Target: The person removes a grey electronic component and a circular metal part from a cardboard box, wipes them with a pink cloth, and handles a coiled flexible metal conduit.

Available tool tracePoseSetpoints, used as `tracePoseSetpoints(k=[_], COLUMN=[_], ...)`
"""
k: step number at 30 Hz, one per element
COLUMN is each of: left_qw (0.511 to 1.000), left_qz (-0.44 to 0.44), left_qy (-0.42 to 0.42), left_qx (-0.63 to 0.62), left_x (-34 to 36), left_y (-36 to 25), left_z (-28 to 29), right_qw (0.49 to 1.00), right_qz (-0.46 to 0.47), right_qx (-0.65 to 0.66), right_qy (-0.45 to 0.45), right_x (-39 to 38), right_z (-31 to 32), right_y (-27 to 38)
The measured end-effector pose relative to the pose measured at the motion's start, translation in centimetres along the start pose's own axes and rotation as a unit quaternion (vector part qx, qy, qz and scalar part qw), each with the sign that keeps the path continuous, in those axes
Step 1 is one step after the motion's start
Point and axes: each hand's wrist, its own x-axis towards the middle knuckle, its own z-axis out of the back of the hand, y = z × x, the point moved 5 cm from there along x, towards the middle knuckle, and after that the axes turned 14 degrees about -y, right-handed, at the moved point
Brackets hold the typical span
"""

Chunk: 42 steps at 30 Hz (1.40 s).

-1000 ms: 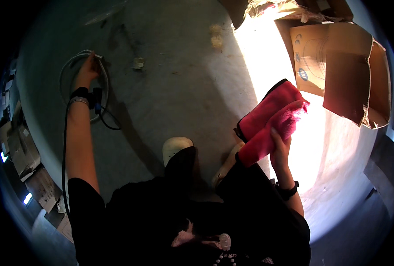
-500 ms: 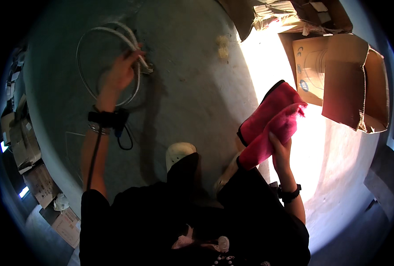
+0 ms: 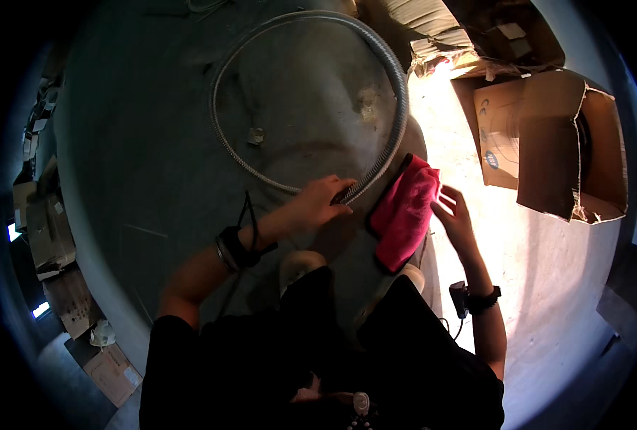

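My left hand (image 3: 322, 202) is closed around a ribbed silvery hose (image 3: 397, 122), which is bent into one large loop. The loop spreads forward from the hand above the floor. A red cloth (image 3: 404, 222) with dark edging is close to the loop's near right side, beside my shoe (image 3: 300, 265). At the cloth's right edge is my right hand (image 3: 458, 215), its fingers apart and the tips touching or very near the fabric. Both wrists wear dark straps with small devices.
Open cardboard boxes (image 3: 555, 143) stand at the right, with a torn carton (image 3: 440, 39) farther off. More cartons (image 3: 75, 301) line the left side. A small pale scrap (image 3: 256, 135) lies on the floor (image 3: 153, 143), and bright sunlight crosses its right part.
My left hand has brought the hose from the far left to the middle, where its loop looks larger. The red cloth has shifted left and nearer, and my right hand's fingers have spread.
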Motion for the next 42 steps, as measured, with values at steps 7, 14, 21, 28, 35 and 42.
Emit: tracePoseSetpoints(k=[7,14,21,28,35,42], left_qw=[0.994,0.986,0.987,0.989,0.979,0.998], left_qz=[-0.070,-0.112,-0.160,-0.134,0.073,0.009], left_qy=[0.077,0.107,0.022,-0.049,0.013,-0.031], left_qx=[0.039,0.058,0.013,-0.024,-0.192,-0.044], left_x=[-0.9,-0.5,-0.3,-1.0,-1.7,-3.3], left_y=[-1.8,-3.8,-4.1,-4.5,-5.2,-3.3], left_z=[-3.9,-5.3,-5.3,-4.9,-5.5,-5.0], right_qw=[0.972,0.875,0.844,0.879,0.889,0.887], right_qz=[-0.073,-0.171,-0.137,-0.088,-0.090,-0.199], right_qx=[0.205,0.452,0.518,0.469,0.449,0.416], right_qy=[0.091,0.038,0.000,0.011,-0.001,-0.018], right_x=[-1.2,-1.3,-1.2,-1.0,-1.1,-0.4], right_z=[-2.6,-3.0,-3.4,-2.6,-3.2,-2.1], right_y=[7.3,5.3,6.0,7.1,6.8,5.7])
